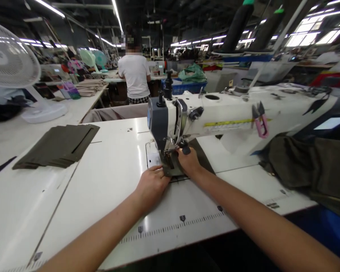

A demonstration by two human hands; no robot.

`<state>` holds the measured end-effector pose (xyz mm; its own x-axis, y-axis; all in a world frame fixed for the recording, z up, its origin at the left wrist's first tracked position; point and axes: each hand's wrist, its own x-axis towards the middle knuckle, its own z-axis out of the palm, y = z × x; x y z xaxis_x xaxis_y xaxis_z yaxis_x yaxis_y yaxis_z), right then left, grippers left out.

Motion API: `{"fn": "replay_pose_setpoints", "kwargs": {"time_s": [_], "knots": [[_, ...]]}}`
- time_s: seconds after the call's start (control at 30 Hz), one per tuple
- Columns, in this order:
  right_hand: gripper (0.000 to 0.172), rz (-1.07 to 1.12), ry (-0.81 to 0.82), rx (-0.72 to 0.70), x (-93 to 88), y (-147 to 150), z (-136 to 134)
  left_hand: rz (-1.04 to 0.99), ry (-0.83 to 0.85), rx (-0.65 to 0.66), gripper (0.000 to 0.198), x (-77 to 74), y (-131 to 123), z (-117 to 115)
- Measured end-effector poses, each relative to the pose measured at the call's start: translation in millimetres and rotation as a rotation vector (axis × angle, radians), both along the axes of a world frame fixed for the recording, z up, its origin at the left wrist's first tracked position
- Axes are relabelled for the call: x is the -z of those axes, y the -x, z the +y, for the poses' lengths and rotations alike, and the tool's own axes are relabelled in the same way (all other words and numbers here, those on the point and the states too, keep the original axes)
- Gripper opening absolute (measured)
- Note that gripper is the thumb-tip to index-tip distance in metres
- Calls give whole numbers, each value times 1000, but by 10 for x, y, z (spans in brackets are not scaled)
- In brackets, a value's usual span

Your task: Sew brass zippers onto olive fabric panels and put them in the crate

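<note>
The left hand (154,186) rests on the counter (110,181) with its fingertips at the near left edge of a dark olive fabric piece (175,172). The right hand (189,160) lies on top of the same piece, its fingers reaching in close beside the presser foot of a white sewing machine (232,107). The fabric lies flat under the machine's head, one corner running out past the right wrist. The fingertips are partly hidden and small here, so I cannot tell whether either hand pinches the cloth or only presses it down.

Off to the left, a fanned stack of olive pieces (56,145) lies on the counter, with a white fan (8,56) standing behind it. Pink-handled snips (261,122) hang against the machine's arm, beside a yellow tape strip (228,123). To the right, a bundle of dark cloth (297,162) sits below a lit screen (331,123). A printed ruler (170,227) runs along the counter's front edge. Farther back, a person in a white shirt (134,75) stands facing away, near a blue crate (187,88).
</note>
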<state>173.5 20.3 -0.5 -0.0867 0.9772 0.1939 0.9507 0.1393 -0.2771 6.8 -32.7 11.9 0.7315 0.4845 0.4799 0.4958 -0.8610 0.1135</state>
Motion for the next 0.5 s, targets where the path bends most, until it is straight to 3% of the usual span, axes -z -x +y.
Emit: {"fn": "replay_pose_setpoints", "kwargs": {"time_s": [0.13, 0.23, 0.33, 0.4, 0.5], "knots": [[38, 13, 1, 65, -10, 17, 53, 1, -4, -4, 22, -2, -5, -11], [29, 29, -30, 22, -106, -12, -38, 9, 7, -41, 19, -47, 50, -94], [18, 53, -85, -112, -167, -83, -261, -13, -2, -160, 17, -86, 148, -183], [20, 94, -149, -269, -137, -139, -427, -30, -21, -236, 13, -86, 198, -195], [32, 175, -237, -514, -31, -207, -598, 24, -34, -169, 29, -50, 212, -127]]}}
